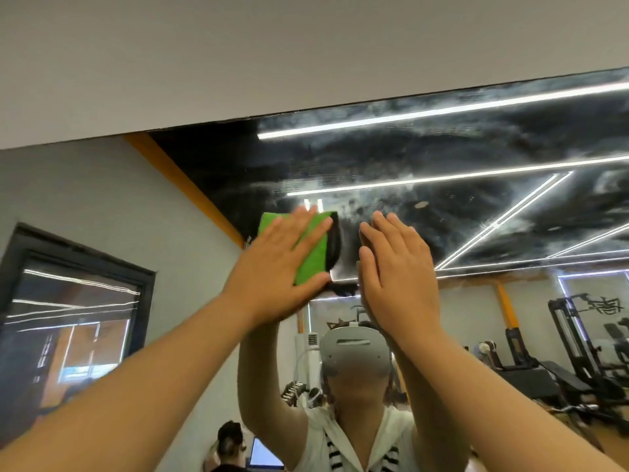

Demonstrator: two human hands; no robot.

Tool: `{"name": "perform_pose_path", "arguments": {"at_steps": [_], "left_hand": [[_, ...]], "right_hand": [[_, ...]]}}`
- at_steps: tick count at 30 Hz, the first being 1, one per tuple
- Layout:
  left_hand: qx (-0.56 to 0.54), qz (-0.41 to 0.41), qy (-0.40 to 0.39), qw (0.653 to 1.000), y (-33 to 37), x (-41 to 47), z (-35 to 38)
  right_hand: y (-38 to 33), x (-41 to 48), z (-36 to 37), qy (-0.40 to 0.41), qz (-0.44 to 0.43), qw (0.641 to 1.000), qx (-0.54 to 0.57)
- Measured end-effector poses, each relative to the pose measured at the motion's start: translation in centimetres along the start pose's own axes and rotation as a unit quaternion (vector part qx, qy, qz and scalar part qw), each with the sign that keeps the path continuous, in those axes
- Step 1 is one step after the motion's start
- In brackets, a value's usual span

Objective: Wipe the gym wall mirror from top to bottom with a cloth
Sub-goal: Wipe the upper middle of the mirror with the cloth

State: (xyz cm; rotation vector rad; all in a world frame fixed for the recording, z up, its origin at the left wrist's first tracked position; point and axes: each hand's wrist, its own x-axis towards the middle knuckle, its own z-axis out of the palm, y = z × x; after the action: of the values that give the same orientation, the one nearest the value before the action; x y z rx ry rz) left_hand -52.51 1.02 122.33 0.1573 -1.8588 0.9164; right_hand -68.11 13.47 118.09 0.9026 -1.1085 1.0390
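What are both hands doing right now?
Left hand: open, fingers flat, pressing the green, black-edged cloth on the wall mirror.
Right hand: open, holding nothing.

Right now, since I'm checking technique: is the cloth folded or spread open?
Folded, apparently: the green cloth forms a thick black-edged pad under the left hand.

Streaked wall mirror (442, 212)
My left hand (272, 267) pressed a green cloth (310, 256) flat on it, my right hand (401, 267) flat just beside the cloth
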Motion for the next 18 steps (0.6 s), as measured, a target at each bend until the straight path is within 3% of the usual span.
{"name": "perform_pose_path", "arguments": {"at_steps": [4,7,11,18], "left_hand": [[0.006,-0.154,0.007,0.988,-3.3,4.6,-1.7],[0.0,-0.202,0.005,0.979,-3.1,5.9,-1.7],[0.001,-0.216,0.004,0.976,-1.4,4.8,-1.4],[0.007,-0.157,-0.023,0.987,1.6,-0.2,-0.4]], "right_hand": [[-0.1,-0.1,-0.1,0.006,0.001,1.0,0.007],[0.0,-0.1,0.1,0.014,-0.001,1.0,-0.001],[0.1,-0.1,0.2,0.015,-0.007,1.0,-0.007],[-0.1,-0.1,0.0,-0.001,-0.001,1.0,-0.005]]}}
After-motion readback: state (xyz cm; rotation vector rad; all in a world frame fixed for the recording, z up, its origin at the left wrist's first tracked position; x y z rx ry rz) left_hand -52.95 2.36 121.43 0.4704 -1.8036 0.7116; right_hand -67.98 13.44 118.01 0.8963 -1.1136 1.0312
